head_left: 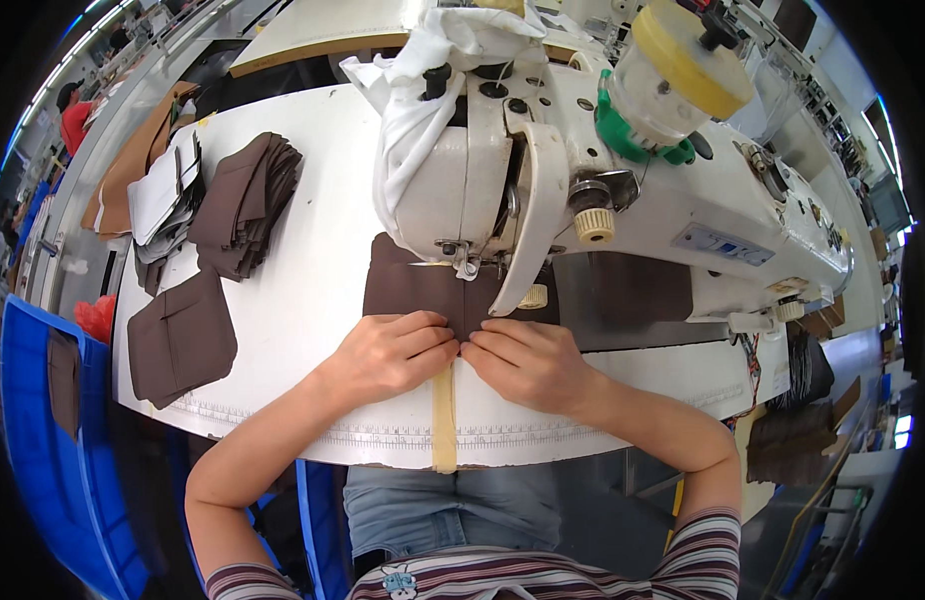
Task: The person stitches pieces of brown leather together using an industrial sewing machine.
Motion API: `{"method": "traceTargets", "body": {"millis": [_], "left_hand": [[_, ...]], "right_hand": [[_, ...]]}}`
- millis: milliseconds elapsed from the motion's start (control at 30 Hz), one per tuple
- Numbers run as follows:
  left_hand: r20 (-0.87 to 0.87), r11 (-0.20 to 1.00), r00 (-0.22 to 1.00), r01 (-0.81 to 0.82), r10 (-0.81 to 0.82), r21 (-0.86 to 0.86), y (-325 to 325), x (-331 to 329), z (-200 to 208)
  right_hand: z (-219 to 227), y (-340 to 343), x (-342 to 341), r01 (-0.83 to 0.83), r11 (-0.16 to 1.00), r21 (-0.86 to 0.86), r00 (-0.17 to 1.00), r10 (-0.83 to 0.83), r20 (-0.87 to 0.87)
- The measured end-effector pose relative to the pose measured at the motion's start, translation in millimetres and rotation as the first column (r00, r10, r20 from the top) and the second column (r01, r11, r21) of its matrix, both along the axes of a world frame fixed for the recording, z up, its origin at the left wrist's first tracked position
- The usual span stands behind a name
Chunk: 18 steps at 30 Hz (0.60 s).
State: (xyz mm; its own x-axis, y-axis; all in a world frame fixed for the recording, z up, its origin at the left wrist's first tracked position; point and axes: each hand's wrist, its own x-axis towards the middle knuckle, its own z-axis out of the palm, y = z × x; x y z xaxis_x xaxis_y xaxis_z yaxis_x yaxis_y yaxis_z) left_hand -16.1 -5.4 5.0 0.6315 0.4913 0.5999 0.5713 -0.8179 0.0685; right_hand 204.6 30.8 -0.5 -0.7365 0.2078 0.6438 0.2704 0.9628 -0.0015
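Observation:
A dark brown fabric piece lies flat on the white sewing table, its far part under the head of a white sewing machine. My left hand pinches the near edge of the fabric, just left of a seam down its middle. Close beside it, fingertips almost meeting, my right hand pinches the same edge from the right. Both hands are closed on the fabric in front of the presser foot. My fingers hide the very edge of the cloth.
Stacked brown pieces, another brown pile and grey-white pieces lie at the left. A blue bin stands beyond the table's left edge. Yellow tape crosses the printed ruler at the front. A white cloth drapes the machine head.

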Motion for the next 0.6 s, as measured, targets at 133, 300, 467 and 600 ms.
{"method": "traceTargets", "body": {"millis": [133,300,467,600], "left_hand": [[-0.035,0.994,0.995,0.096,-0.098,-0.051,4.6,-8.7,8.1],[-0.077,0.989,0.987,0.135,-0.139,-0.057,10.3,-16.4,6.8],[-0.093,0.988,0.986,0.128,-0.136,-0.082,15.5,-18.6,10.0],[-0.083,0.983,0.983,0.154,-0.162,-0.096,23.1,-22.1,13.0]], "right_hand": [[1.7,3.6,-2.2,-0.048,0.999,0.016,0.999,0.047,0.013],[2.6,8.2,-5.1,-0.064,0.998,0.010,0.997,0.063,0.044],[4.2,14.9,-9.4,-0.037,0.999,0.022,0.999,0.037,0.019],[5.8,21.2,-8.8,0.005,1.000,0.023,0.994,-0.008,0.112]]}}
